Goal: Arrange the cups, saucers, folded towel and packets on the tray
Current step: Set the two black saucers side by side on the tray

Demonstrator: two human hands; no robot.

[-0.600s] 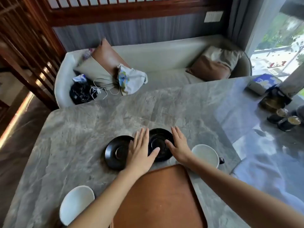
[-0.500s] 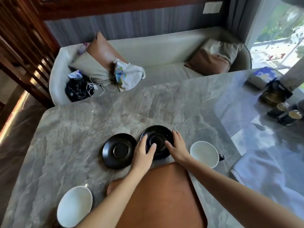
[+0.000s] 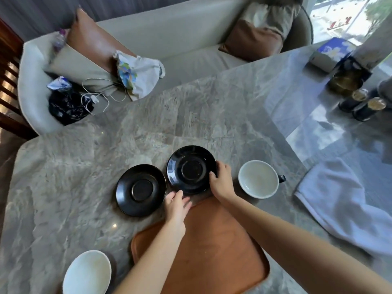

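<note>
1. The right hand [image 3: 221, 183] has its fingers [image 3: 213, 174] hooked over the near-right rim of a black saucer [image 3: 192, 169], thumb on top. The saucer looks tilted, its near edge raised off the stone surface [image 3: 212, 115].
2. The left hand [image 3: 177, 205] lies just below that saucer's near-left edge, fingers [image 3: 177, 195] loosely apart and flat, touching or almost touching the rim; I cannot tell if they bear any weight.
3. A second black saucer [image 3: 141, 190] lies flat just left of the left fingers, free of both hands.
4. The brown tray [image 3: 212, 251] sits directly under both wrists, bare, its far edge just short of the lifted saucer.
5. One white cup [image 3: 258, 178] stands just right of the right fingers; another white cup [image 3: 87, 272] is well to the left, near the tray's corner.
6. The white towel [image 3: 339, 200] lies loose far right, not yet folded. No packets can be made out.
7. Handling: the saucers look glazed, stiff, light, slick and chippable. Pinch the rim from opposite sides and set it down gently. The cups are best taken by the handle or around the body.
</note>
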